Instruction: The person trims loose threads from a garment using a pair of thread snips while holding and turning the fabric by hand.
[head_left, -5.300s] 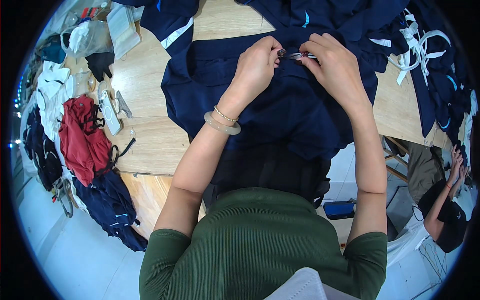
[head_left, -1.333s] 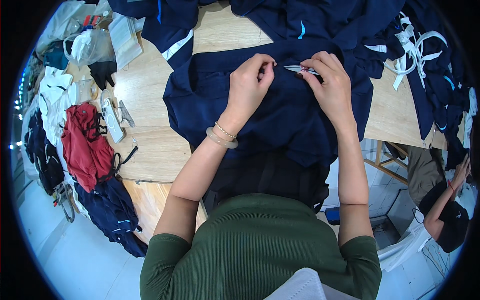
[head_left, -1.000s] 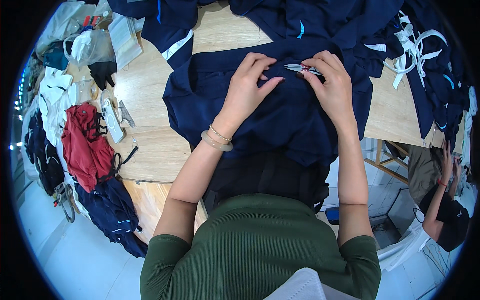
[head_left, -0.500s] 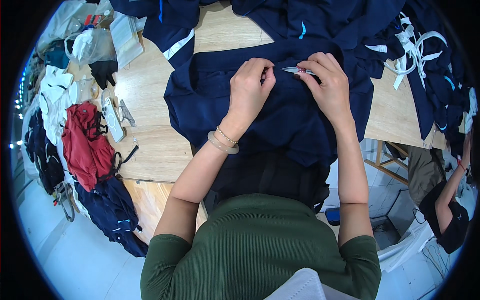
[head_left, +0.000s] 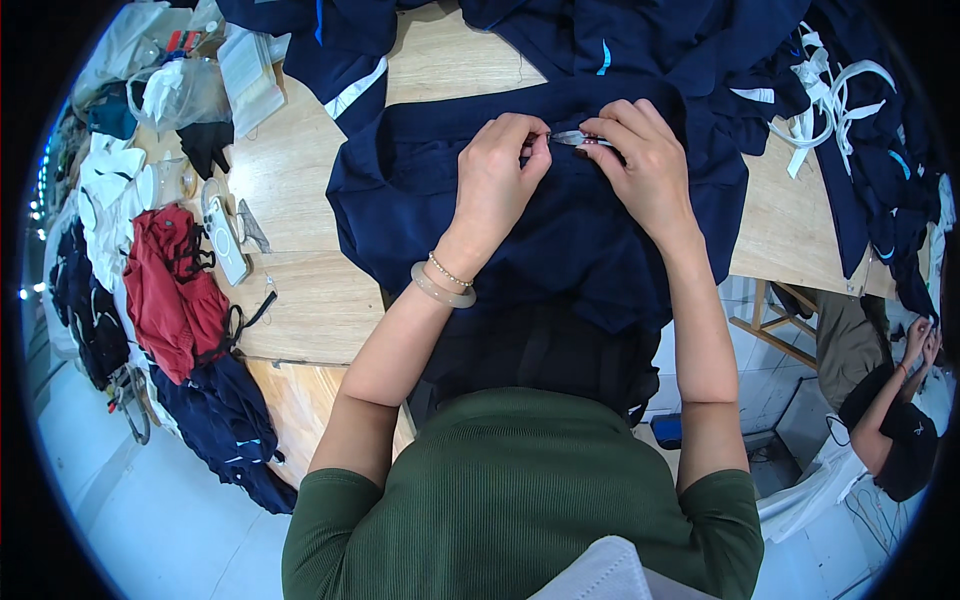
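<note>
A navy blue garment (head_left: pixel 520 250) is spread in front of me, its long band running across the far side. Over this band my left hand (head_left: pixel 495 175) is closed in a pinch; what its fingertips hold is too small to make out. My right hand (head_left: pixel 642 160) is closed around a small pair of thread snips (head_left: pixel 570 138). Their silver blades point left and reach close to my left fingertips. Most of the snips' handle is hidden behind the right fingers.
More navy garments (head_left: pixel 640 40) lie beyond and to the right, with white strips (head_left: pixel 840 100) on them. Leftward on the wooden table (head_left: pixel 300 200) are a white phone (head_left: pixel 225 240), red clothing (head_left: pixel 170 290) and plastic bags (head_left: pixel 180 95). A co-worker (head_left: pixel 885 420) is at the right.
My right hand has moved left, bringing the snips' blades up to my left fingertips. The left hand has hardly moved. At the far right, the co-worker's hands have shifted.
</note>
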